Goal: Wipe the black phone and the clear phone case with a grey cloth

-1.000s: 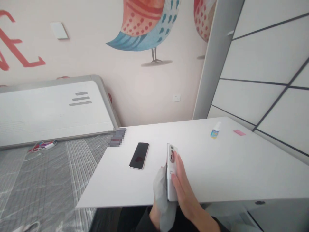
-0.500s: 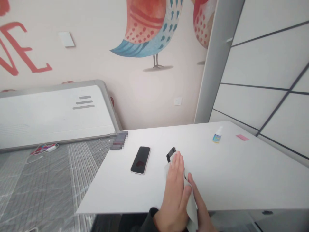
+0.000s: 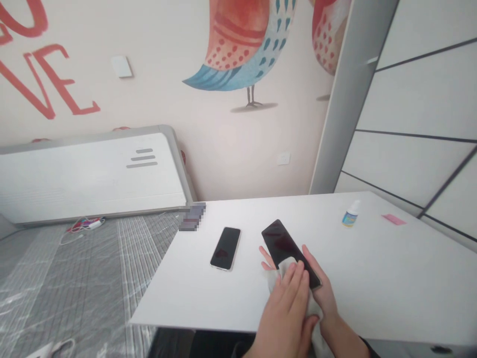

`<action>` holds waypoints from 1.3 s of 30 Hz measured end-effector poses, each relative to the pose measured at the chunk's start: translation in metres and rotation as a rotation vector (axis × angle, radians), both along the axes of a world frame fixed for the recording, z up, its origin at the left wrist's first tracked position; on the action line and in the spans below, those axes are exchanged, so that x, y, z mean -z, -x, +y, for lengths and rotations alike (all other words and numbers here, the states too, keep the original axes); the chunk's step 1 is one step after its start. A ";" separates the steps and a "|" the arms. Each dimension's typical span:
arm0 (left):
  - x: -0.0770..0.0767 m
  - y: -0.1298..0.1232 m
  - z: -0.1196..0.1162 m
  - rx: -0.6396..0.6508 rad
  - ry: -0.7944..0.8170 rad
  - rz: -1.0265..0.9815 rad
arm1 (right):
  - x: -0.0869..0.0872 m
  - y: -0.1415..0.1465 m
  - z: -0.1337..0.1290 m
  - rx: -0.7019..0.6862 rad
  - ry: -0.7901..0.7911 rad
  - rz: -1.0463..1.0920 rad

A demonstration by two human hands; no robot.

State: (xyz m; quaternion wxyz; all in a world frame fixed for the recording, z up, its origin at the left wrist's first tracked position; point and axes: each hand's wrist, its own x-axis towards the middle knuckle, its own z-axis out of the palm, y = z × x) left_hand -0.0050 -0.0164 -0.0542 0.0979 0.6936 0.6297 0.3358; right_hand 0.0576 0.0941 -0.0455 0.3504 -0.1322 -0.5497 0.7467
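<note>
A dark phone [image 3: 282, 239] lies tilted across my right hand [image 3: 328, 293], a little above the near side of the table. My right hand grips it from beneath, thumb along the right edge and fingertips showing past the left edge. With its fingers together, my left hand [image 3: 286, 303] presses a pale grey cloth [image 3: 286, 263] onto the lower part of the screen. The cloth hangs down between my wrists, and part of it is hidden under the left hand. Left of them, a second phone [image 3: 225, 248] rests face up on the table.
On the white table [image 3: 179, 293] stand a small white-capped bottle [image 3: 350, 215] and, farther right, a flat pink item [image 3: 394, 219]. A blurred-out dark object [image 3: 192, 217] is at the far left corner. A bed with a grey cover [image 3: 100, 278] adjoins on the left.
My left hand and the cloth have slid down the phone toward me, uncovering most of its screen. The phone now shows more flatly. The view has shifted slightly left.
</note>
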 end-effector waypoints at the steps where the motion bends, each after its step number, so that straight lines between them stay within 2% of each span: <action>1: 0.000 0.006 -0.009 0.041 -0.040 0.067 | -0.002 0.002 0.004 -0.028 0.062 0.001; 3: 0.000 0.025 -0.024 0.044 -0.118 0.167 | -0.005 0.007 0.011 -0.104 0.245 -0.009; 5: 0.000 0.045 -0.034 -0.109 -0.195 0.188 | -0.005 0.011 0.020 -0.159 0.420 -0.058; 7: -0.002 0.059 -0.037 -0.328 -0.234 0.179 | 0.000 0.013 0.030 -0.149 0.454 -0.150; 9: -0.007 0.062 -0.035 -0.449 -0.191 0.187 | 0.007 0.015 0.040 -0.085 0.353 -0.237; 13: -0.018 0.046 -0.029 -0.365 0.025 0.243 | 0.024 0.023 0.057 0.109 0.002 -0.329; 17: -0.011 0.039 -0.033 -0.366 0.122 0.305 | 0.039 0.031 0.068 0.298 -0.374 -0.433; 23: 0.020 0.042 -0.053 -0.362 0.057 0.366 | 0.058 0.031 0.068 0.428 -0.718 -0.505; 25: 0.024 0.046 -0.064 -0.341 0.005 0.373 | 0.063 0.031 0.066 0.450 -0.792 -0.521; 27: 0.022 0.054 -0.076 -0.363 -0.060 0.349 | 0.067 0.032 0.065 0.479 -0.857 -0.542; 30: 0.008 0.073 -0.085 -0.554 -0.145 0.339 | 0.070 0.036 0.063 0.525 -0.937 -0.581; 33: -0.006 0.093 -0.075 -0.827 -0.109 0.471 | 0.070 0.037 0.060 0.552 -1.011 -0.620; 36: -0.006 0.107 -0.052 -0.985 0.020 0.594 | 0.067 0.036 0.056 0.571 -1.083 -0.656; 39: 0.000 0.112 -0.032 -1.025 0.131 0.621 | 0.062 0.036 0.051 0.591 -1.145 -0.687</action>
